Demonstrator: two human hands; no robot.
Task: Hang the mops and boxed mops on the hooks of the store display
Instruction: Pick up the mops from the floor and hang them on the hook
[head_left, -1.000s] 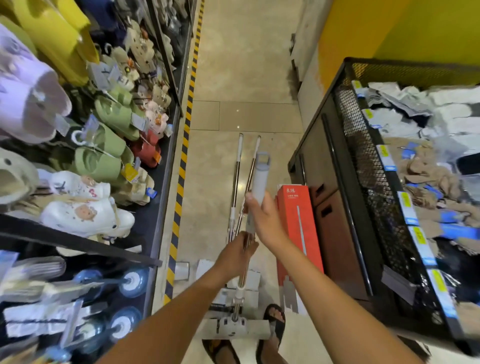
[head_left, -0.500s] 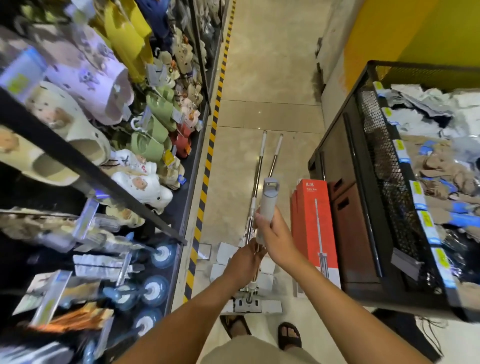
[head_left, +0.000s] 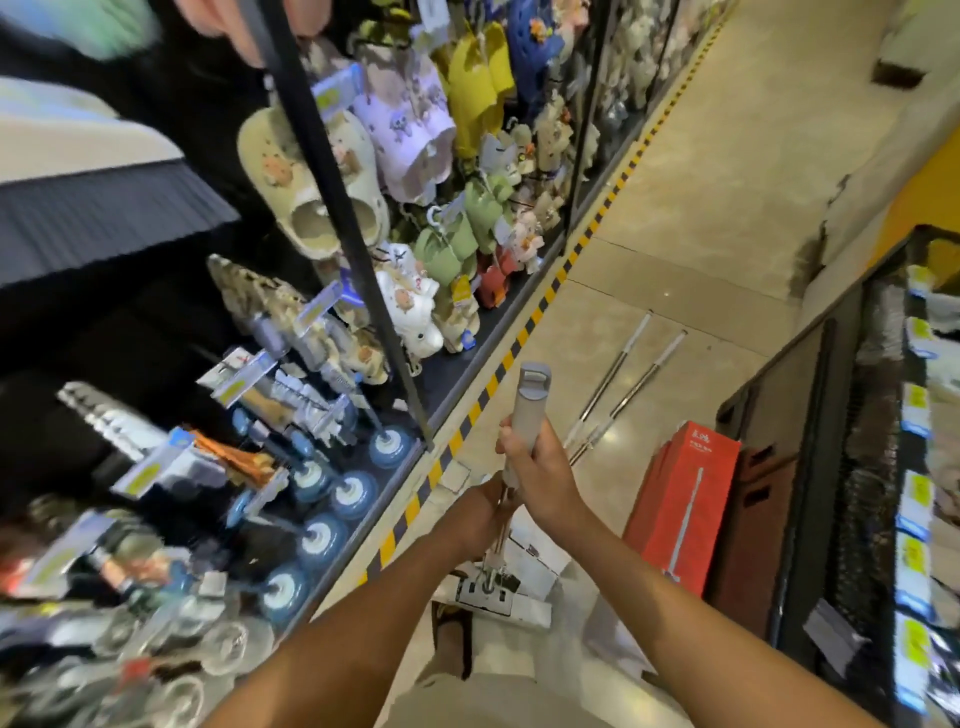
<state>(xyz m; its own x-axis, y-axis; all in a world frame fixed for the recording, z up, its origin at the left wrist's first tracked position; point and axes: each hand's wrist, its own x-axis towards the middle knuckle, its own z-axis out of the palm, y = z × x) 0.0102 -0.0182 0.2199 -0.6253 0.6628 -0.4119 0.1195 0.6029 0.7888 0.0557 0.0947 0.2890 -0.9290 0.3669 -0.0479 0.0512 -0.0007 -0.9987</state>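
Observation:
I hold one mop upright in front of me. My right hand (head_left: 540, 475) grips its grey handle (head_left: 530, 410) just below the hanging loop at the top. Lower down, my left hand (head_left: 480, 512) holds the metal pole. The mop's white head (head_left: 493, 595) hangs near the floor by my feet. Two more mops (head_left: 621, 384) lie on the floor ahead, their poles pointing away. Red mop boxes (head_left: 680, 506) stand against the dark cabinet on the right. The store display (head_left: 332, 171) with hooks fills the left side.
Slippers and clogs (head_left: 322, 192) hang on the display's upper hooks; brushes and blue-capped items (head_left: 317, 538) hang lower. A yellow-black stripe (head_left: 498, 364) marks its base. A black wire bin (head_left: 878, 467) of goods stands on the right. White packaging (head_left: 535, 551) lies on the floor.
The view has swung left toward the display. The mop stays upright in both hands, its handle top now nearer the display's edge.

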